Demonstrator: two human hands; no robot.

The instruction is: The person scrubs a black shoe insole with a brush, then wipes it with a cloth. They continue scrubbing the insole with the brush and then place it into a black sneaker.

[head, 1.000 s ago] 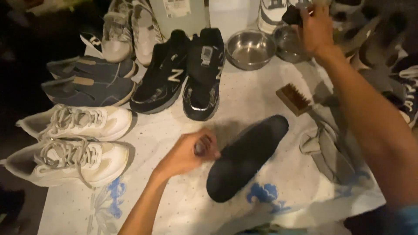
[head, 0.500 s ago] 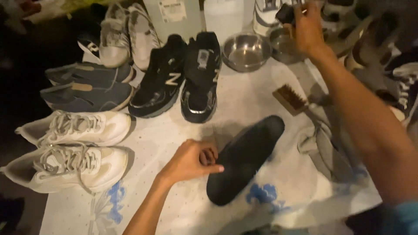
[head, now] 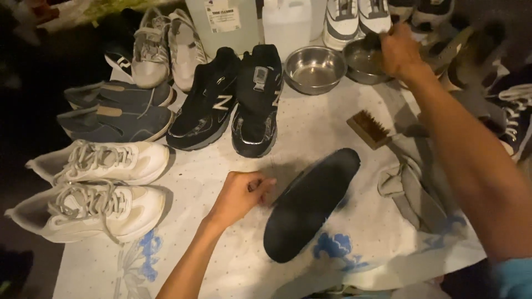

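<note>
So a dark, flat foam shoe insole (head: 310, 204) is laid diagonally on a white dotted cloth with blue flower prints (head: 310, 127), near the middle of the scene, and its left edge is being pinned by the left hand (head: 239, 195), which is curled into a loose fist with the fingertips (head: 265, 186) pressed against the insole's rim. The right hand (head: 400, 51) is reached out to the far right, closed around something dark over a small steel bowl (head: 359, 65); what exactly is gripped can't be made out, it's too dim there. A second, shinier round steel bowl (head: 314, 68) is set just left of that one. A wooden-backed bristle brush (head: 368, 128) is left lying between the bowls and the insole, and a crumpled grey rag (head: 413, 185) is bunched up just right of the insole. A pair of black sneakers (head: 230, 99) is parked at the far centre, toes pointed near. Further left, a pair of slate-blue slip-on shoes (head: 113, 111) is lined up, with a pair of white lace-up sneakers (head: 94, 182) nearer on the left edge and a pair of grey running shoes (head: 163, 47) at the far left. A translucent plastic jug (head: 285, 22) is stood at the far edge behind the bowls.
</note>
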